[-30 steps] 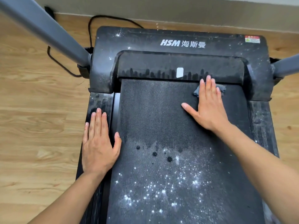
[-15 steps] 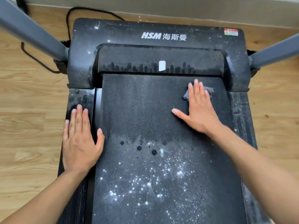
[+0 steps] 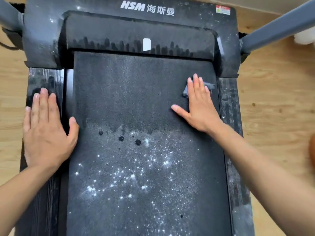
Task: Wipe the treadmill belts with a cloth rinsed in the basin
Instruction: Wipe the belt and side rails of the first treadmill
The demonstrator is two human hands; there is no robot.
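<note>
Floor (image 3: 272, 99): wood; the treadmill (image 3: 42, 40) stands on it.
Belt (image 3: 127, 91): dark, white specks (image 3: 133, 176) on the near half; cloth (image 3: 210, 86) far right, under my flat right hand (image 3: 201, 106).
Rail (image 3: 46, 79): my left hand (image 3: 46, 132) lies flat on it.

The floor (image 3: 276, 103) is light wood-look planking with a warm honey grain and a few small dark knots, lit evenly by soft daylight. A strip of pale wall (image 3: 252, 2) runs along its far edge at the upper right. A black cable (image 3: 6, 46) lies on the boards at the far left. Something white and fluffy (image 3: 305, 37) sits at the right, and a blurred orange-brown shape (image 3: 312, 154) shows at the right edge.
</note>
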